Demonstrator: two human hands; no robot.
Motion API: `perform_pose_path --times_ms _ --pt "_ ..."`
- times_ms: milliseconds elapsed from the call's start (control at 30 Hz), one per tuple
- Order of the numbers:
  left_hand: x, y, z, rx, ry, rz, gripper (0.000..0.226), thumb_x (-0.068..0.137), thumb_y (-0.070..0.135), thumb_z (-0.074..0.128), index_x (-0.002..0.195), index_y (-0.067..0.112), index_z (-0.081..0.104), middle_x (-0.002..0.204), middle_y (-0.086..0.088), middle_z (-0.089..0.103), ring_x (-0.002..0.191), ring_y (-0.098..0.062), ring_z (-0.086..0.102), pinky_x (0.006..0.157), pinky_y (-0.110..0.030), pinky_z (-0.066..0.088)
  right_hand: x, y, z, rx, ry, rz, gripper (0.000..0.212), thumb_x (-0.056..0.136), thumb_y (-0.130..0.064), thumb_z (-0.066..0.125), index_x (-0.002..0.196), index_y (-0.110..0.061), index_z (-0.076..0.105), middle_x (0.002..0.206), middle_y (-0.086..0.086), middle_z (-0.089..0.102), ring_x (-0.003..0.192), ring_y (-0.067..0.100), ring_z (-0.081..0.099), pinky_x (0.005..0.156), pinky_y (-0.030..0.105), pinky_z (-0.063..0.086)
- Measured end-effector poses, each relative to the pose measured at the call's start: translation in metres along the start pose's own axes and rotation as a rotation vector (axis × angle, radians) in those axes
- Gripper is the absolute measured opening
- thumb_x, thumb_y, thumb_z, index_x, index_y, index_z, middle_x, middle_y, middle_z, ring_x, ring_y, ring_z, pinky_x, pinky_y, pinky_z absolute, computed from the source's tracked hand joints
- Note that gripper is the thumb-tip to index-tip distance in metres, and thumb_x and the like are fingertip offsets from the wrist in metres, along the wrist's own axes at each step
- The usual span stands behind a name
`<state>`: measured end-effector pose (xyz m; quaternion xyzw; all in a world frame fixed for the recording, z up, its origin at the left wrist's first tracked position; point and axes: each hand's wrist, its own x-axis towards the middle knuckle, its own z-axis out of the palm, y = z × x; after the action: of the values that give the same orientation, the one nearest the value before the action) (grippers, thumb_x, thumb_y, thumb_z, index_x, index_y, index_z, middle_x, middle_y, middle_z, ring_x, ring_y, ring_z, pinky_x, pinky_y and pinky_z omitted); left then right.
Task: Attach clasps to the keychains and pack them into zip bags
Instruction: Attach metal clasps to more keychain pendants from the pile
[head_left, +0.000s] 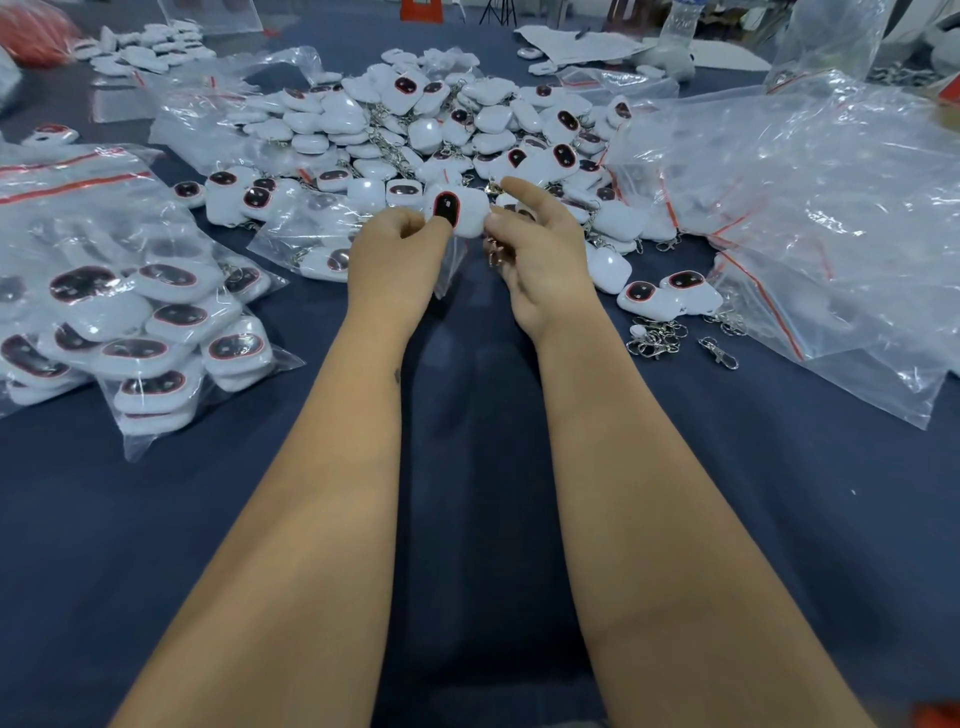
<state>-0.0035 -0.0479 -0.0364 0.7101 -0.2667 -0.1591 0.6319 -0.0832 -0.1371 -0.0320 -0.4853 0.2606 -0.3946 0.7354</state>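
Keychains (415, 124) lie heaped across the upper centre of the frame on the dark counter (467, 519). Loose zip bags (831, 208) pile at the right, packed bags (130, 322) at the left. Mid-frame, the left hand (389, 260) pinches one white keychain (460, 210) together with a clear bag below it; the right hand (540, 260) touches the keychain's other edge, index finger raised, its grip pinching something metallic that I cannot make out. Spare clasps (657, 338) lie at lower right. Likely risks: the slick bag slipping from the pinch, or chains snagging the heap just behind. Open counter lies only toward the lower frame; both sides are crowded.
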Motion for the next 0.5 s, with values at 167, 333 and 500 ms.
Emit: perform_pose_path --times_ms 167,333,500 --pt "0.0002 0.0005 0.0013 -0.014 0.059 0.038 0.006 0.086 0.028 0.060 0.089 0.027 0.064 0.077 0.005 0.063 0.068 -0.015 0.057 0.068 -0.032 0.049 -0.0014 -0.0015 0.0004 0.099 0.020 0.011 0.032 0.089 0.012 0.057 0.114 -0.007 0.058 0.077 0.004 0.061 0.064 0.013 0.056 0.063 0.021 0.050" --pt "-0.0012 -0.0008 -0.0015 0.071 0.204 0.162 0.032 0.088 0.016 0.052 0.109 0.041 0.055 0.081 0.012 0.057 0.067 -0.005 0.056 0.059 -0.017 0.044 -0.0026 -0.0018 0.0024 0.093 0.030 0.018 0.031 0.087 0.012 0.060 0.114 -0.005 0.059 0.070 0.002 0.063 0.058 0.014 0.053 0.060 0.021 0.048" --pt "0.0003 -0.0001 -0.0036 0.140 0.291 0.169 0.034 0.086 0.017 0.057 0.119 0.026 0.060 0.081 0.017 0.056 0.069 0.004 0.052 0.063 -0.009 0.041 -0.0011 0.0014 0.0033 0.014 0.055 -0.003 0.027 0.084 0.012 0.061 0.105 -0.005 0.060 0.068 0.001 0.061 0.061 0.015 0.054 0.063 0.024 0.049"
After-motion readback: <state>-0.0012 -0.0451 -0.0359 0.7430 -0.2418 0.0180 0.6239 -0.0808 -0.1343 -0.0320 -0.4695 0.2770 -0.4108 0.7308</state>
